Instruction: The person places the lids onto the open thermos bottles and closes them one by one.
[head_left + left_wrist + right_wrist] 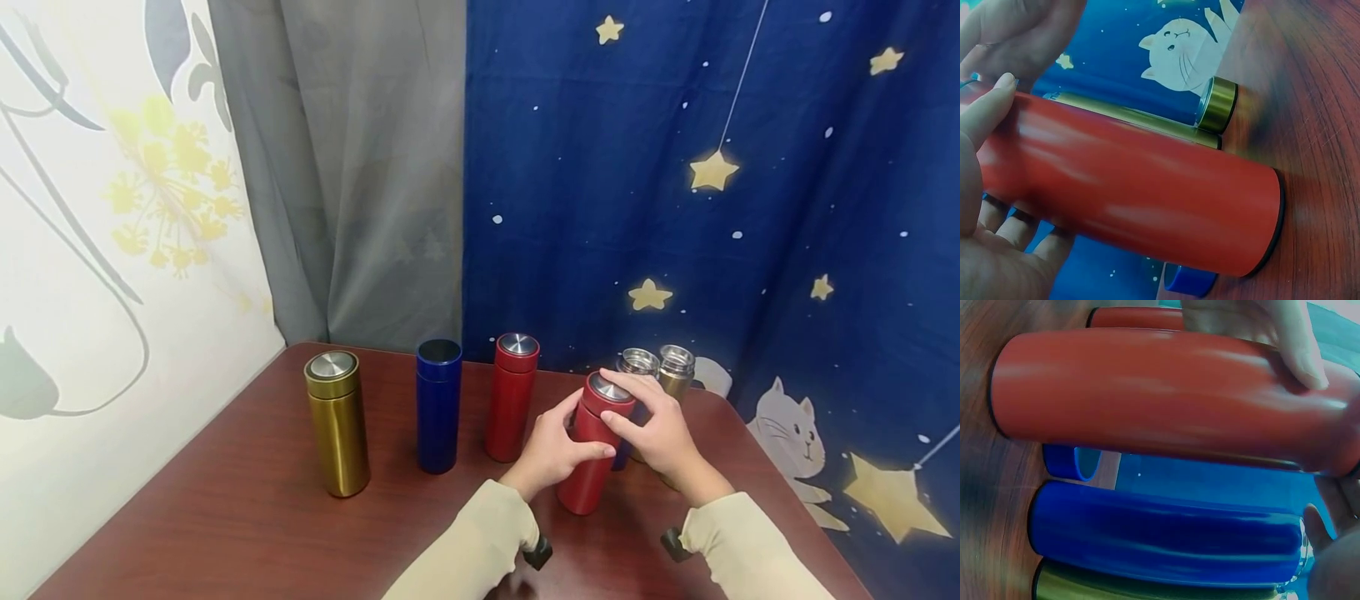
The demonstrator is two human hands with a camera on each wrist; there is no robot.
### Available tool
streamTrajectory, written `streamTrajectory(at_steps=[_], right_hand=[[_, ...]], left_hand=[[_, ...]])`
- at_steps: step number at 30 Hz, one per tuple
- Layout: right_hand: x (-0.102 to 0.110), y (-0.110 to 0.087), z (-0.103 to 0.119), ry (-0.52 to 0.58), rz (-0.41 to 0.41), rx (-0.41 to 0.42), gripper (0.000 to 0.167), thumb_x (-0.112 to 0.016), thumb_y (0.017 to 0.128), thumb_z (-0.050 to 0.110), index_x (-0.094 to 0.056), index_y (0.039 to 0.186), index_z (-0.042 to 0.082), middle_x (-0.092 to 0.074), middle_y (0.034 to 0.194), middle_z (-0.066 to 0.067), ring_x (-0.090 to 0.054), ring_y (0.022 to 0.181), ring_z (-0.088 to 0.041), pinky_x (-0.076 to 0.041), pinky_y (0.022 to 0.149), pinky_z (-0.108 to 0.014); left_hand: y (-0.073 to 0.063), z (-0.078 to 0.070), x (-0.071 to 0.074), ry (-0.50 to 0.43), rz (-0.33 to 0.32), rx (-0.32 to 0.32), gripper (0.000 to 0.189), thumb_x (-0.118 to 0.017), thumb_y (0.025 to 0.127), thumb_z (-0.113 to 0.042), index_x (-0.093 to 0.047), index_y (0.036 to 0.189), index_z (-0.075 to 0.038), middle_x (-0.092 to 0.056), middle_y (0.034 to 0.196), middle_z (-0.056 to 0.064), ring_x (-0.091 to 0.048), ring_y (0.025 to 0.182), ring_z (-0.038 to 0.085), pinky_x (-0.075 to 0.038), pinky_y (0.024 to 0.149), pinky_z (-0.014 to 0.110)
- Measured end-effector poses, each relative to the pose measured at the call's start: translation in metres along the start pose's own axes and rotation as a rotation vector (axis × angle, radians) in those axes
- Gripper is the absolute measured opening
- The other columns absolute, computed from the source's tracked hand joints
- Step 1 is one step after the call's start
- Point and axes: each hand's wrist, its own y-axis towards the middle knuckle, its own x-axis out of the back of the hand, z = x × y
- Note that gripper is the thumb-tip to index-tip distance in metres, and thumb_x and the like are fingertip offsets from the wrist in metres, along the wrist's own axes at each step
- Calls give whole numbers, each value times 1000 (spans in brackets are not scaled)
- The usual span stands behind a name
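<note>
Over the right part of the table, my left hand [551, 450] grips the body of a red thermos flask [585, 487], thumb on the near side. My right hand [660, 425] holds the same flask's lid [609, 387], a red ring with a silver top, between thumb and fingers. The lid sits on the flask, which leans slightly; whether its base touches the table I cannot tell. Behind the right hand stand a lidless blue flask [1166, 534] and a lidless gold flask [677, 367], their steel mouths showing. A gold lid [1219, 109] and a blue lid [1191, 280] lie nearby.
Left of the hands, a second red flask [510, 412], a blue flask [438, 425] and a gold flask [341, 442] stand upright with lids on. The brown wooden table [225, 517] ends at a blue star-patterned curtain [585, 208] and a grey one [390, 183].
</note>
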Motion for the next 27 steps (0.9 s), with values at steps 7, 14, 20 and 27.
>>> streamTrajectory(at_steps=[7,14,20,27], right_hand=[[-7,-2,6,-166,-123,75,59,-84,72,17,-66,128,17,-66,118,-8,-52,107,-21,-51,77,-46],[-16,1,11,-288,-258,109,58,-88,65,30,-70,116,9,-66,100,-11,-51,93,-26,-46,74,-44],[-25,4,14,-360,-366,116,59,-85,62,41,-70,106,5,-64,92,-14,-49,87,-32,-37,74,-47],[-32,6,19,-455,-409,78,63,-81,66,51,-65,101,1,-60,89,-19,-47,83,-37,-35,71,-49]], left_hand=[[-1,-2,-1,27,-1,29,78,-84,76,-34,-45,143,-37,-64,119,-13,-63,99,4,-53,82,25],[-1,-3,-1,27,-9,22,78,-84,76,-33,-45,143,-38,-62,123,-14,-62,102,5,-52,84,25],[-1,-2,-2,39,-22,8,78,-84,76,-33,-45,143,-37,-62,124,-15,-61,106,5,-51,87,25],[-1,0,-2,59,-49,-28,79,-85,75,-26,-47,145,-26,-63,124,-8,-62,106,7,-50,87,22]])
